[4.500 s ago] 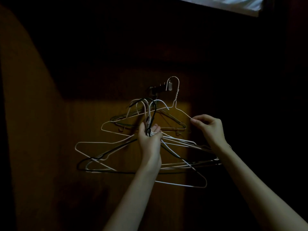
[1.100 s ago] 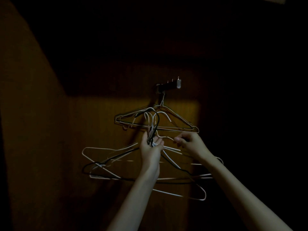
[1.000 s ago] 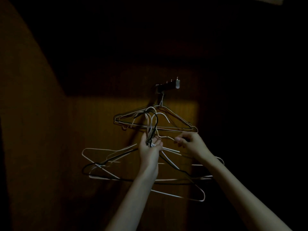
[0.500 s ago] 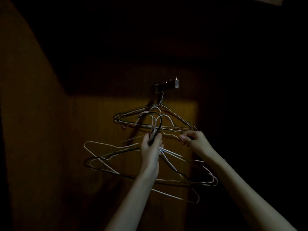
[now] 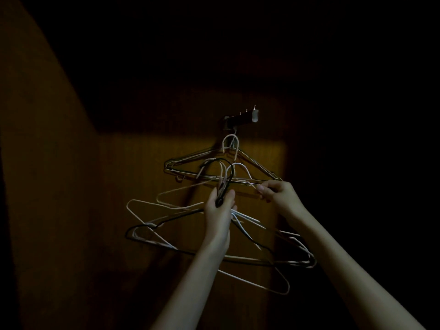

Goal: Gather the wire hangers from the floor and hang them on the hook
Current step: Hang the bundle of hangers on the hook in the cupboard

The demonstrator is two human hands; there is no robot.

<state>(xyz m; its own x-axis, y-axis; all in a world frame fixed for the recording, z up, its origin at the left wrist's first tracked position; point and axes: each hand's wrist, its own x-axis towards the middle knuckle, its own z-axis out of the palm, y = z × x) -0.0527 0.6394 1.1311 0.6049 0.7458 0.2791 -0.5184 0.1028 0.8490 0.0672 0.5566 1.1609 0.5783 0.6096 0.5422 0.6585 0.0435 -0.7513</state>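
A dark hook bar (image 5: 240,119) juts from the wooden wall, its pale end cap pointing right. Wire hangers (image 5: 252,166) hang from it by their necks. My left hand (image 5: 220,209) is closed round the necks of a bundle of white and black wire hangers (image 5: 152,219) held below the hook. My right hand (image 5: 279,195) pinches the shoulder wire of one pale hanger (image 5: 181,189) lifted out of the bundle; its hook loop (image 5: 230,145) stands just under the bar. I cannot tell whether that loop touches the bar.
The room is very dark. A lit patch of brown wooden wall (image 5: 142,163) lies behind the hangers, and a curved wooden panel (image 5: 35,163) fills the left side. The right side is black shadow.
My right hand has risen and drawn one pale hanger up out of the bundle, bringing its hook loop close under the bar. The left hand has lifted slightly with the bundle.
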